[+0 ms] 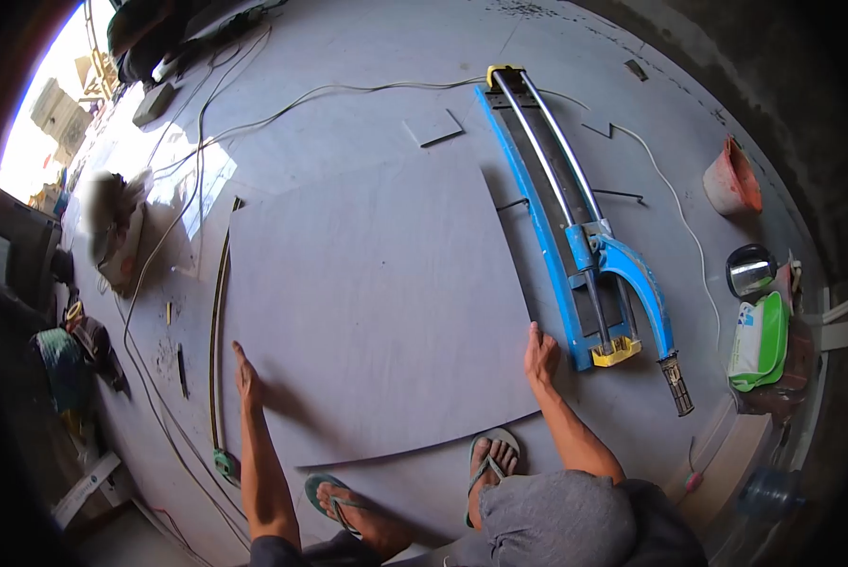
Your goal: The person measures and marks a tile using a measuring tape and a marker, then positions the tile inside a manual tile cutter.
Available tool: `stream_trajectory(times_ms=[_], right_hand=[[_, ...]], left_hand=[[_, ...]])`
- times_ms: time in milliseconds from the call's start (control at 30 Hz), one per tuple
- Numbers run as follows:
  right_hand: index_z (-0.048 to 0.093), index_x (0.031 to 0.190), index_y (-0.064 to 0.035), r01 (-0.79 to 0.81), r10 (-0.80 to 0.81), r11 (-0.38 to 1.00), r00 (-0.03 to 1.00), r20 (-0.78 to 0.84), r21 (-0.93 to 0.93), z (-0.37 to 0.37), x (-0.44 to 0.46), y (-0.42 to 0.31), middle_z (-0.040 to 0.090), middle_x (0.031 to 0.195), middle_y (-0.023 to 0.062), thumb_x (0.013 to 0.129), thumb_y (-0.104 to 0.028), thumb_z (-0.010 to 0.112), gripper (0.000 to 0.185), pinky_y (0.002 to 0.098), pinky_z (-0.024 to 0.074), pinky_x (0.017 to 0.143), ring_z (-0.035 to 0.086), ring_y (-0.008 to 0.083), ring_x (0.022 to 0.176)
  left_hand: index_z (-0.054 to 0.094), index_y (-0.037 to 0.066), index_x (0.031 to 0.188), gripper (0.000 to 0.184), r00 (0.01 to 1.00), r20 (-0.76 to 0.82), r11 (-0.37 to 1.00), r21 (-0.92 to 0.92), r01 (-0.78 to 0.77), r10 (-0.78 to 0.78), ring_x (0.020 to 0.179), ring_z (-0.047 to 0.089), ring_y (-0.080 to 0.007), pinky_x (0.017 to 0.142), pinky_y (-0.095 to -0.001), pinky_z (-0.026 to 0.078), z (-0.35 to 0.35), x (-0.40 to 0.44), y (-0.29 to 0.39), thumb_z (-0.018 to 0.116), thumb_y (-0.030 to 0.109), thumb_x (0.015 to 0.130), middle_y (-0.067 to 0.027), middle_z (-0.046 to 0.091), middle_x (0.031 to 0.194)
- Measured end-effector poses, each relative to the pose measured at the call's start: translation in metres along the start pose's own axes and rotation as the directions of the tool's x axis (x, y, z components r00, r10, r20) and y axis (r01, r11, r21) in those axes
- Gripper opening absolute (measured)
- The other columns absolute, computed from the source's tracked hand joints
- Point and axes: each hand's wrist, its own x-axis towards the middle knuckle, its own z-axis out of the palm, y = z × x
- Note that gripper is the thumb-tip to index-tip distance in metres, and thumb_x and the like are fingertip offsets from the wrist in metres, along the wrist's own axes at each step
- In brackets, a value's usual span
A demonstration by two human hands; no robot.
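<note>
A large grey tile (377,293) lies in front of me, its near edge by my sandalled feet. My left hand (246,378) is at the tile's left edge, fingers stretched out along it. At the right edge, near the lower corner, my right hand (541,355) grips the tile with the thumb side up. Just right of the tile stands a blue manual tile cutter (549,217) with two steel rails and a black-gripped handle. An extended tape measure (224,461) lies along the tile's left side.
Cables (200,142) run across the floor at the left and top. A small tile piece (433,128) lies beyond the large tile. On the right are a reddish bucket (732,180), a green and white package (760,342) and a plastic bottle (769,493). A bag (121,246) sits at the left.
</note>
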Motion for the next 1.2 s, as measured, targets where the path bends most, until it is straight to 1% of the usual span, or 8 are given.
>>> stream_trajectory(times_ms=[133, 200, 333, 400, 533, 600, 633, 1200], right_hand=[[0.058, 0.070, 0.0088, -0.163, 0.156, 0.981, 0.985, 0.077, 0.103, -0.006, 0.001, -0.002, 0.057, 0.070, 0.0297, 0.096, -0.043, 0.042, 0.060, 0.0471, 0.0413, 0.064, 0.054, 0.0429, 0.065], [0.057, 0.072, 0.0088, -0.223, 0.214, 0.969, 0.973, 0.088, 0.110, -0.008, 0.005, -0.001, 0.057, 0.071, 0.0286, 0.096, -0.041, 0.043, 0.057, 0.0451, 0.0406, 0.065, 0.053, 0.0410, 0.065], [0.056, 0.065, 0.0071, -0.133, 0.124, 0.957, 0.991, 0.048, 0.258, -0.007, 0.004, 0.006, 0.054, 0.065, 0.0291, 0.093, -0.044, 0.046, 0.059, 0.0471, 0.0374, 0.057, 0.051, 0.0427, 0.060], [0.056, 0.065, 0.0066, -0.113, 0.114, 0.953, 0.993, 0.010, 0.281, -0.005, 0.007, 0.009, 0.055, 0.066, 0.0286, 0.092, -0.043, 0.047, 0.057, 0.0469, 0.0370, 0.057, 0.051, 0.0423, 0.059], [0.058, 0.066, 0.0056, -0.131, 0.139, 0.957, 0.990, -0.011, 0.260, -0.009, 0.017, 0.010, 0.055, 0.066, 0.0277, 0.091, -0.042, 0.046, 0.055, 0.0470, 0.0378, 0.058, 0.051, 0.0421, 0.060], [0.059, 0.067, 0.0051, -0.146, 0.147, 0.958, 0.989, 0.013, 0.247, -0.006, 0.022, 0.009, 0.055, 0.066, 0.0273, 0.091, -0.042, 0.046, 0.055, 0.0468, 0.0388, 0.058, 0.052, 0.0425, 0.060], [0.059, 0.066, 0.0049, -0.110, 0.116, 0.966, 0.993, -0.015, 0.232, -0.004, 0.025, 0.008, 0.056, 0.066, 0.0267, 0.091, -0.042, 0.045, 0.055, 0.0467, 0.0399, 0.059, 0.053, 0.0429, 0.061], [0.056, 0.070, 0.0063, -0.237, 0.246, 0.903, 0.969, 0.022, 0.358, 0.005, 0.083, -0.019, 0.055, 0.071, 0.0291, 0.090, -0.040, 0.043, 0.052, 0.0483, 0.0389, 0.063, 0.053, 0.0450, 0.068]], left_hand=[[0.026, 0.005, 0.148, 0.082, 0.986, 0.031, 0.931, -0.335, -0.147, 0.166, 0.142, 0.025, -0.0277, 0.115, -0.0326, 0.016, 0.001, 0.003, -0.014, 0.029, 0.066, 0.093, -0.0143, 0.027, 0.154], [0.033, 0.005, 0.147, 0.080, 0.989, -0.084, 0.874, -0.464, -0.145, 0.120, 0.138, 0.032, -0.0285, 0.113, -0.0353, 0.020, 0.005, 0.022, -0.028, 0.031, 0.065, 0.093, -0.0148, 0.036, 0.150], [0.036, 0.004, 0.145, 0.080, 0.992, 0.075, 0.972, -0.217, -0.087, 0.105, 0.134, 0.035, -0.0301, 0.111, -0.0397, 0.023, -0.014, 0.052, -0.048, 0.030, 0.065, 0.093, -0.0178, 0.038, 0.147], [0.040, 0.003, 0.142, 0.081, 0.986, -0.135, 0.935, -0.325, -0.141, 0.102, 0.131, 0.038, -0.0327, 0.109, -0.0435, 0.026, -0.011, -0.011, 0.036, 0.029, 0.066, 0.091, -0.0203, 0.041, 0.143], [0.037, 0.003, 0.143, 0.086, 0.982, -0.102, 0.951, -0.254, -0.179, 0.157, 0.131, 0.037, -0.0357, 0.109, -0.0455, 0.027, 0.003, 0.024, 0.063, 0.027, 0.069, 0.089, -0.0212, 0.040, 0.144], [0.031, 0.002, 0.146, 0.086, 0.902, -0.078, 0.892, -0.137, -0.431, 0.424, 0.134, 0.034, -0.0356, 0.109, -0.0442, 0.027, 0.007, 0.035, 0.074, 0.028, 0.066, 0.089, -0.0224, 0.034, 0.147], [0.030, 0.001, 0.146, 0.088, 0.981, -0.075, 0.949, -0.250, -0.191, 0.178, 0.135, 0.033, -0.0360, 0.109, -0.0456, 0.026, 0.014, 0.022, 0.111, 0.028, 0.067, 0.088, -0.0231, 0.032, 0.148], [0.034, -0.003, 0.143, 0.080, 0.997, -0.062, 0.952, -0.301, -0.063, 0.046, 0.131, 0.038, -0.0343, 0.105, -0.0476, 0.032, 0.074, 0.053, 0.271, 0.043, 0.054, 0.087, -0.0210, 0.034, 0.147]])
